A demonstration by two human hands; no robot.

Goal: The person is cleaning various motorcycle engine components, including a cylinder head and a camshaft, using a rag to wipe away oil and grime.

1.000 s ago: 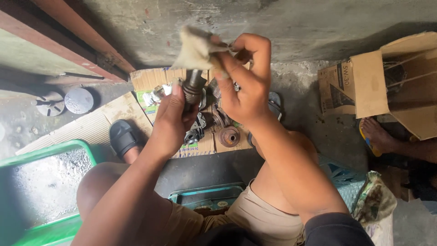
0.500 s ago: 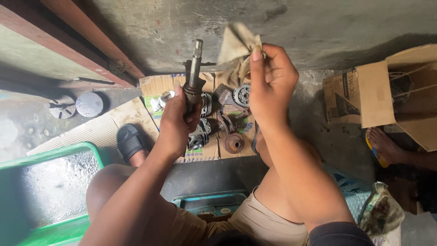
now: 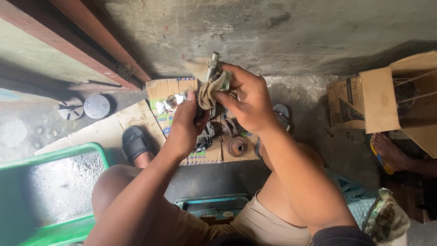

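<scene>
My left hand (image 3: 185,125) grips the lower part of a grey metal shaft (image 3: 211,63) and holds it upright in front of me. My right hand (image 3: 248,100) presses a dirty beige rag (image 3: 210,89) around the shaft's middle. Only the shaft's top end shows above the rag. Below my hands, several metal parts lie on flattened cardboard (image 3: 166,86), among them a round rusty hub (image 3: 236,146) and ring-shaped pieces (image 3: 227,127).
A green tray (image 3: 54,155) holding wet grit sits at lower left. Two round metal discs (image 3: 96,105) lie on the concrete floor. An open cardboard box (image 3: 378,98) stands at right, with another person's sandalled foot (image 3: 387,152) beside it. My black sandal (image 3: 134,142) rests on cardboard.
My right hand lifted the rag away from the shaft, then brought it back down and wrapped it around the shaft. My left hand kept holding the shaft upright.
</scene>
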